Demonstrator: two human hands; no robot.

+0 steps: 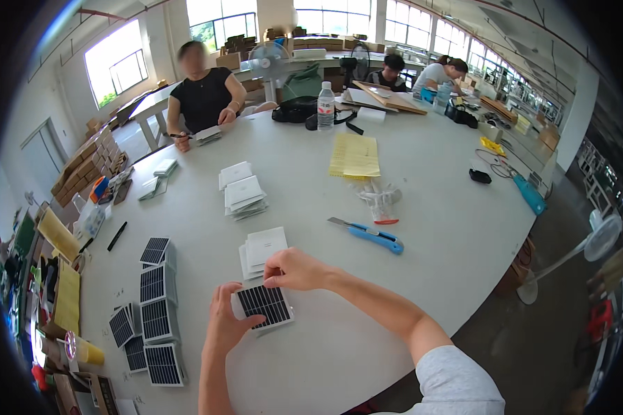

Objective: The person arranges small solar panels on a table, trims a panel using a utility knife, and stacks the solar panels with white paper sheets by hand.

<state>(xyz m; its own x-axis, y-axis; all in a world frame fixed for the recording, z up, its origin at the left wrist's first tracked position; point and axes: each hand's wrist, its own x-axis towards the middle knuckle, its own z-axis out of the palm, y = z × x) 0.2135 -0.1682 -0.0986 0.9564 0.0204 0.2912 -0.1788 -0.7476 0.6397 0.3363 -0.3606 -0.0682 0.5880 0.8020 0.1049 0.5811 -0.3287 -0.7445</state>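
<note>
A small solar panel (266, 308) with dark cells and a pale border lies in front of me on the table. My left hand (223, 321) grips its left side, the thumb on its face and the fingers at its far-left corner. Over the far edge of the panel, my right hand (294, 268) is closed in a pinch; what its fingertips hold, if anything, is hidden. Just beyond is a pile of white square pieces (266, 243), partly covered by my right hand. Stacked solar panels (157, 310) stand in a column to the left.
More white squares (244, 192) are piled farther off. A blue utility knife (367, 235), blade out, lies right of them, near a clear plastic bag (379, 202) and yellow paper (354, 155). A bottle (325, 107) stands beyond. Across the table sits a person (204, 97) handling similar pieces.
</note>
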